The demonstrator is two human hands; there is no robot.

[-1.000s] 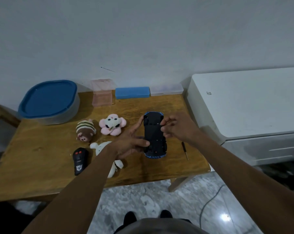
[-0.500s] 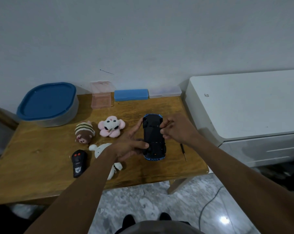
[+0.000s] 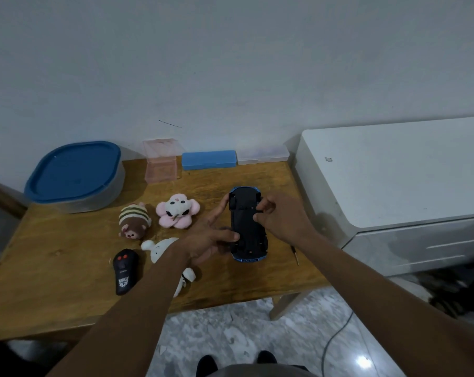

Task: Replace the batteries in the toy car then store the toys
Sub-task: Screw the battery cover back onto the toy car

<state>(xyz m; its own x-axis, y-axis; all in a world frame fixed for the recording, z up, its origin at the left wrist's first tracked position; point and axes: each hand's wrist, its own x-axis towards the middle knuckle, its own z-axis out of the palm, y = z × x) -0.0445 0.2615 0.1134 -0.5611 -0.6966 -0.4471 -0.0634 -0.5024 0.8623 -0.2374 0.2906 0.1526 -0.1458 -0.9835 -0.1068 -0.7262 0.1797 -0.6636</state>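
The blue toy car (image 3: pixel 246 227) lies upside down on the wooden table (image 3: pixel 67 268), black underside facing up. My left hand (image 3: pixel 208 235) grips its left side, thumb on the underside near the rear. My right hand (image 3: pixel 279 216) rests on the car's right side, fingertips pinched on the underside near the front; what they pinch is too small to tell. A small screwdriver (image 3: pixel 295 254) lies on the table just right of the car. The black remote control (image 3: pixel 124 271) sits near the table's front left.
A striped brown plush (image 3: pixel 133 220), a pink flower plush (image 3: pixel 177 210) and a white plush (image 3: pixel 162 248) lie left of the car. At the back stand a blue-lidded tub (image 3: pixel 75 176), a pink clear box (image 3: pixel 161 164), a blue case (image 3: pixel 208 159) and a clear case (image 3: pixel 262 154). A white cabinet (image 3: pixel 393 172) adjoins the table's right.
Both hands stay on the upturned car. My right fingers have curled in and shifted slightly over the underside near the front. The view has drifted a little.
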